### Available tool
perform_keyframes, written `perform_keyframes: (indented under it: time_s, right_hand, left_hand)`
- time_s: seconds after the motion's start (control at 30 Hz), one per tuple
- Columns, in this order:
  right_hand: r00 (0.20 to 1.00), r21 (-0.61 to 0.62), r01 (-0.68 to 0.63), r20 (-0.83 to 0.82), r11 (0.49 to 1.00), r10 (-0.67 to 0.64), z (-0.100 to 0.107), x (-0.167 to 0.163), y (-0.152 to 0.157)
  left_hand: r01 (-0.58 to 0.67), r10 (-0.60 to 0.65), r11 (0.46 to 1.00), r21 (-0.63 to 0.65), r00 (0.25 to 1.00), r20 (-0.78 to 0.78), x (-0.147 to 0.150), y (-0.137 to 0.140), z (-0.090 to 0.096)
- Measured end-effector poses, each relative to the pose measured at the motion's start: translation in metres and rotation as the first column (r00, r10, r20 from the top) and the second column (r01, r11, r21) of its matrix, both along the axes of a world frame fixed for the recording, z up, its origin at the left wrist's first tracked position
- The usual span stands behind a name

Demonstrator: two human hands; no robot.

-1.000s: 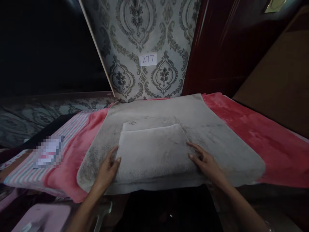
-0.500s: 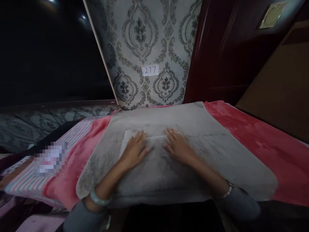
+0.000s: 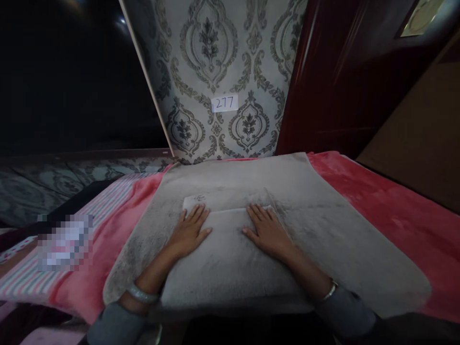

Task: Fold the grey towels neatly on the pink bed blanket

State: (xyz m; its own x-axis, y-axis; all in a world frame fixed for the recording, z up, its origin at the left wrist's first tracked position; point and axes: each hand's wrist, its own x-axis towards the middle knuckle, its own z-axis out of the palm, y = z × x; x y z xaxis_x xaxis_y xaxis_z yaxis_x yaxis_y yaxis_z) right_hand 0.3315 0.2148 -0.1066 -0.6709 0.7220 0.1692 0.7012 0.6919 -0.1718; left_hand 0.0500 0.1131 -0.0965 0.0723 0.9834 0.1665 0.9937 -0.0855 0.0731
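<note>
Through the head camera I see the left hand (image 3: 190,235) and the right hand (image 3: 268,232) laid palm down on a folded grey plush cloth (image 3: 228,258), one toward each side of it. The fingers of both are open and extended, pointing away from the wearer, thumbs turned inward toward each other; I see neither hand gripping anything. The fingertips sit around the far edge of the top layer, where a strip of the layer beneath shows, with a small dark motif (image 3: 200,197) at its left end. The folded cloth lies in the middle of a larger grey blanket (image 3: 359,254), near its front edge, and the two are so close in tone that I cannot trace every border. Under the blanket I make out a red plush blanket (image 3: 388,206) coming out on both sides, and a striped cloth (image 3: 25,278) farther left. I count a pale bangle (image 3: 141,293) on the left wrist and a bracelet (image 3: 332,290) on the right. Beyond, a paper label (image 3: 224,103) reading 277 is on the patterned wallpaper (image 3: 208,43).
</note>
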Motion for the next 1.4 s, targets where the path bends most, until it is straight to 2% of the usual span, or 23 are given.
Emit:
perform_keyframes:
  time_s: [0.23, 0.33, 0.5, 0.63, 0.77, 0.93, 1.27, 1.33, 1.4]
  right_hand:
    - [1.0, -0.018, -0.002, -0.006, 1.0, 0.002, 0.001, 0.0, 0.001]
    - [1.0, -0.013, 0.014, -0.002, 1.0, -0.014, 0.003, 0.0, 0.002]
    - [0.973, -0.068, 0.227, -0.03, 0.972, -0.229, 0.006, 0.008, 0.013]
    - [0.911, -0.158, 0.327, -0.212, 0.932, -0.355, 0.008, 0.023, 0.03]
    - [0.86, -0.203, 0.353, -0.315, 0.913, -0.402, 0.01, 0.032, 0.045]
    - [0.82, -0.235, 0.402, -0.339, 0.885, -0.462, 0.008, 0.032, 0.056]
    - [0.759, -0.356, 0.442, -0.342, 0.823, -0.555, 0.001, 0.033, 0.062]
    - [0.745, -0.392, 0.433, -0.351, 0.812, -0.567, 0.002, 0.034, 0.064]
    - [0.735, -0.439, 0.41, -0.361, 0.8, -0.574, 0.003, 0.035, 0.067]
  left_hand:
    - [-0.126, 0.127, 0.992, -0.026, 0.99, 0.058, -0.032, -0.014, -0.005]
    - [-0.158, 0.155, 0.987, 0.019, 0.982, 0.111, -0.039, -0.013, -0.011]
    - [-0.251, 0.21, 0.953, 0.168, 0.95, 0.23, -0.045, -0.009, -0.016]
    - [-0.397, 0.303, 0.892, 0.214, 0.879, 0.368, -0.043, -0.007, -0.006]
    - [-0.52, 0.364, 0.84, 0.152, 0.75, 0.552, -0.038, -0.005, 0.005]
    - [-0.579, 0.413, 0.814, 0.05, 0.635, 0.653, -0.034, -0.001, 0.015]
    - [-0.607, 0.474, 0.794, -0.028, 0.59, 0.654, -0.033, 0.003, 0.022]
    - [-0.609, 0.487, 0.791, -0.063, 0.563, 0.667, -0.035, 0.003, 0.024]
    - [-0.612, 0.495, 0.783, -0.111, 0.505, 0.707, -0.037, 0.005, 0.026]
